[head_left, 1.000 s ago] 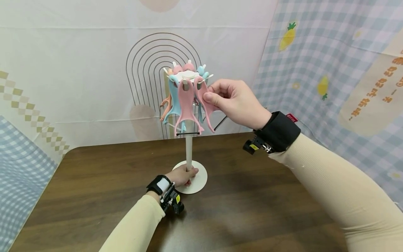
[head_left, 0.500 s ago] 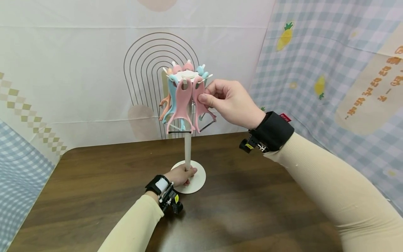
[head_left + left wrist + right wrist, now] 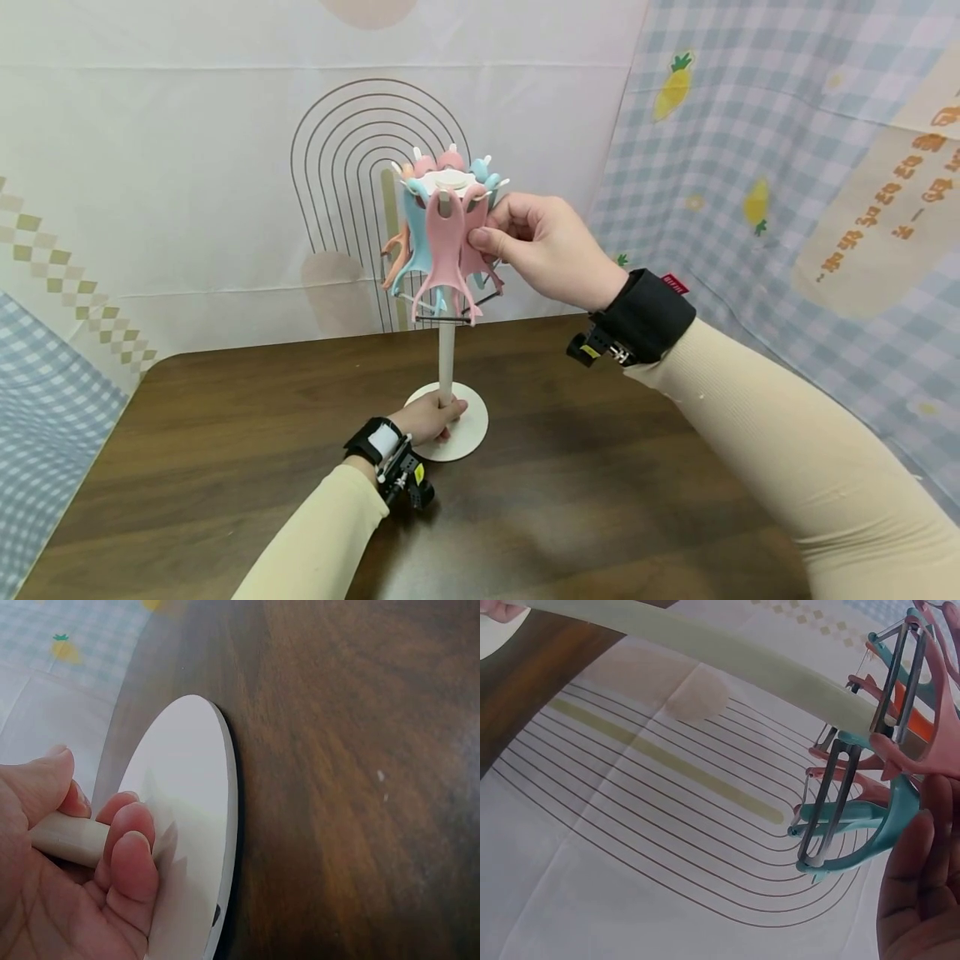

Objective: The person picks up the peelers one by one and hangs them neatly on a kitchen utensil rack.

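Note:
A white stand carries several Y-shaped peelers on hooks round its top (image 3: 450,179). My left hand (image 3: 427,417) grips its pole (image 3: 446,358) low down, just above the round base (image 3: 472,425); the left wrist view shows the curled fingers (image 3: 133,859). My right hand (image 3: 546,246) pinches a pink peeler (image 3: 476,218) between thumb and fingers at the stand's right side. Another pink peeler (image 3: 446,242) hangs in front, overlapping it. Left of these hang a blue peeler (image 3: 417,237) and an orange peeler (image 3: 397,248). Metal blades show on a teal peeler (image 3: 892,825) in the right wrist view.
The stand stands on a dark wooden table (image 3: 247,433). Behind it hangs a white printed cloth (image 3: 202,192), and a blue checked cloth (image 3: 727,167) covers the right side.
The pinched pink peeler has shifted left, in toward the pole, its lower end now partly behind the front pink peeler. My right hand has followed it left. The left hand keeps its grip.

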The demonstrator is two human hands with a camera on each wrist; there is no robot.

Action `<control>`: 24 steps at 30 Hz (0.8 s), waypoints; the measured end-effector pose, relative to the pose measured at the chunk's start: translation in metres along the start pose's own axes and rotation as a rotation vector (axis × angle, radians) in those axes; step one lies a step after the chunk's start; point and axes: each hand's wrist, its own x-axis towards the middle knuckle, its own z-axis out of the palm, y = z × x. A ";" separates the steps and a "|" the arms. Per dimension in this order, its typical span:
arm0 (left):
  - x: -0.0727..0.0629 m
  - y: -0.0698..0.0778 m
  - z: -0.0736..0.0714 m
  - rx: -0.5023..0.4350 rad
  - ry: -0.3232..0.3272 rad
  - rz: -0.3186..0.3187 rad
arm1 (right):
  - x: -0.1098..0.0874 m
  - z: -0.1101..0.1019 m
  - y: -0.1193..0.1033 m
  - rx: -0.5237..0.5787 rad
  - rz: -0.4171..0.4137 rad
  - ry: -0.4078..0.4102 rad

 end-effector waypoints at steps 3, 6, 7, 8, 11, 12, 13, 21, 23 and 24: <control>0.000 0.001 0.000 0.002 0.002 0.011 | -0.001 0.000 0.000 -0.011 -0.006 0.002; -0.001 0.001 -0.001 0.002 0.001 0.015 | -0.002 0.000 -0.001 -0.021 -0.016 0.005; -0.001 0.002 -0.001 0.003 0.001 0.013 | -0.002 0.000 -0.001 -0.028 -0.018 0.009; -0.001 0.002 -0.001 0.002 0.001 0.010 | -0.002 0.001 -0.001 -0.034 -0.019 0.014; -0.001 0.002 -0.001 0.002 0.002 0.006 | -0.002 0.002 -0.001 -0.061 -0.013 0.031; -0.001 0.002 -0.001 0.002 0.003 0.003 | -0.001 0.003 -0.001 -0.073 -0.010 0.035; 0.000 0.002 -0.001 0.003 0.003 0.003 | -0.001 0.003 -0.001 -0.085 -0.006 0.038; 0.003 0.000 -0.001 -0.016 -0.002 -0.001 | 0.004 0.006 -0.002 -0.110 0.014 0.038; 0.003 -0.002 -0.001 -0.027 -0.003 -0.005 | 0.006 0.008 -0.003 -0.110 0.014 0.040; 0.004 -0.002 -0.002 -0.032 -0.004 -0.008 | 0.007 0.009 -0.003 -0.108 0.016 0.040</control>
